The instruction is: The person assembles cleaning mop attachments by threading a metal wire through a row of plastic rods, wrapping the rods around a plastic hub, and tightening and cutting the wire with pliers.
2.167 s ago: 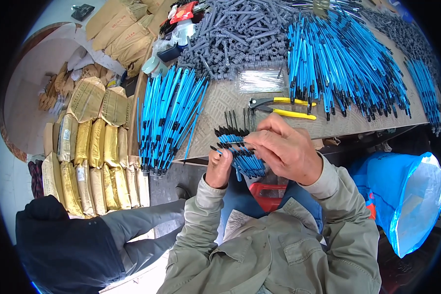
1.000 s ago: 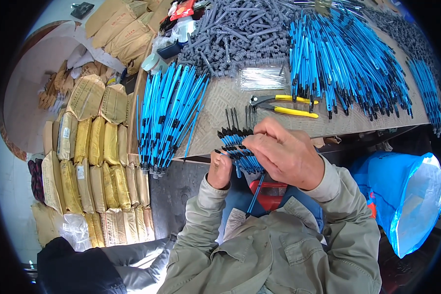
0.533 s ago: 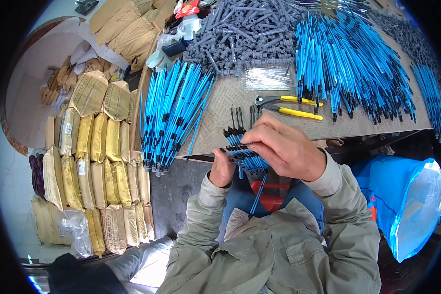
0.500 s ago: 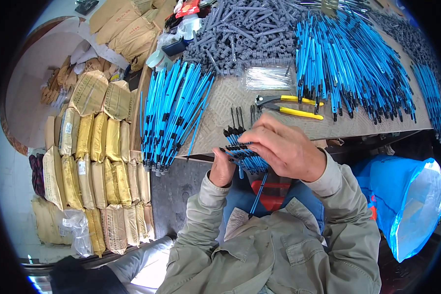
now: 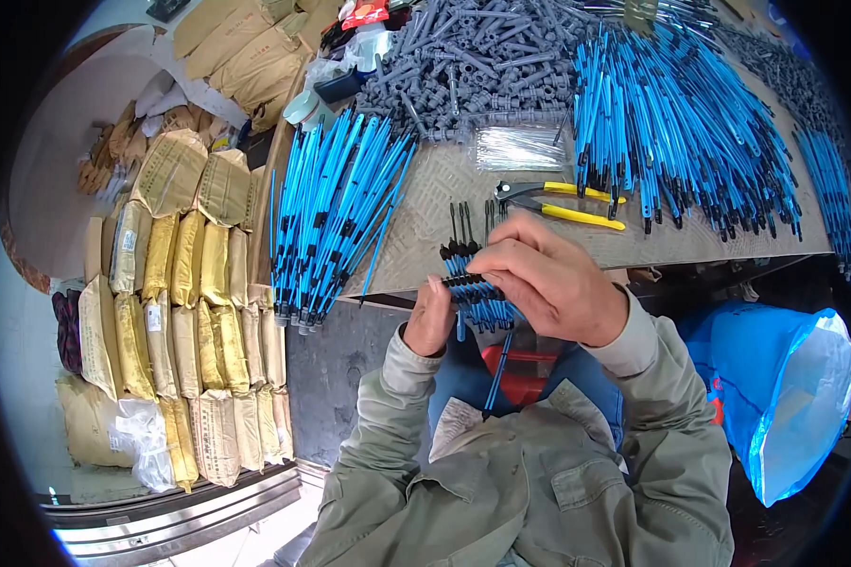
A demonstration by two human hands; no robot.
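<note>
A row of thin blue rods with black ends (image 5: 487, 315) sits between my two hands, just off the table's near edge. My left hand (image 5: 429, 319) grips the row at its left end, thumb upright beside it. Over the right end bends my right hand (image 5: 558, 288), thumb and forefinger pinched at the black band across the rods; whatever lies between those fingertips is too small to make out. Several dark tips (image 5: 461, 222) stick out beyond the row toward the table. A couple of blue rods (image 5: 500, 370) hang below it, over my lap.
Yellow-handled cutting pliers (image 5: 577, 192) and a clear box of silvery pins (image 5: 518, 148) lie on the table. Blue rod piles (image 5: 336, 217) flank them, with grey plastic parts (image 5: 473, 71) behind. Wrapped packets (image 5: 189, 265) are stacked at left; a blue bag (image 5: 756, 397) stands at right.
My hands keep their hold, with the row turned slightly between them and my left thumb raised a little. A trouser leg and dark shoe at the lower left have gone from view.
</note>
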